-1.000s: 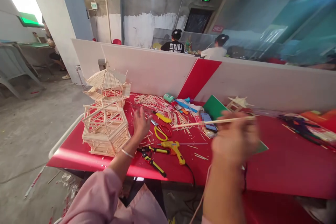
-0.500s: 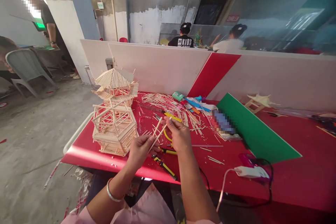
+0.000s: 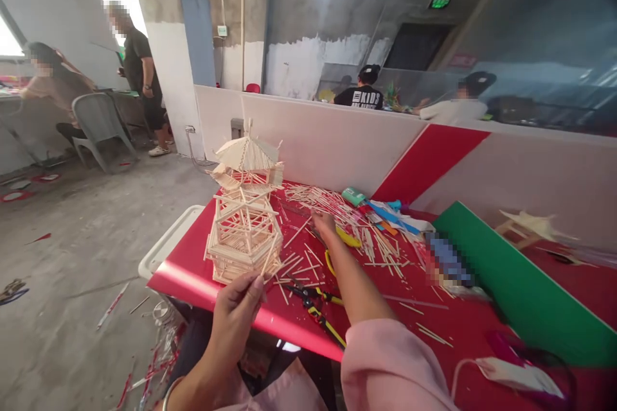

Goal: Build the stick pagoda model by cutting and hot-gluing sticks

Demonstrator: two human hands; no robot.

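Note:
My left hand (image 3: 236, 308) pinches a thin wooden stick (image 3: 268, 259) between thumb and fingers, in front of the tower's base. The stick slants up toward the pagoda-like tower (image 3: 247, 218), built of many such sticks with a hexagonal base and a pointed roof. Farther out, my right hand (image 3: 324, 223) is low over the red tabletop, beside scattered sticks (image 3: 308, 196). Its fingers are drawn together and point down; what they hold, if anything, is hidden. Below its forearm lie pliers with black and yellow handles (image 3: 322, 322).
A yellow-handled tool (image 3: 348, 237) lies by my right wrist. Behind are a green container (image 3: 354, 196) and blue strips. To the right stand a green board (image 3: 520, 289), a small roofed model (image 3: 525, 228) and a white power strip (image 3: 518, 376). A white partition (image 3: 313, 141) closes the back; people are beyond.
My hands have parted: the right moved away from the left, out to the scattered sticks. The left still holds a stick, now nearer me. The whole view has shifted left.

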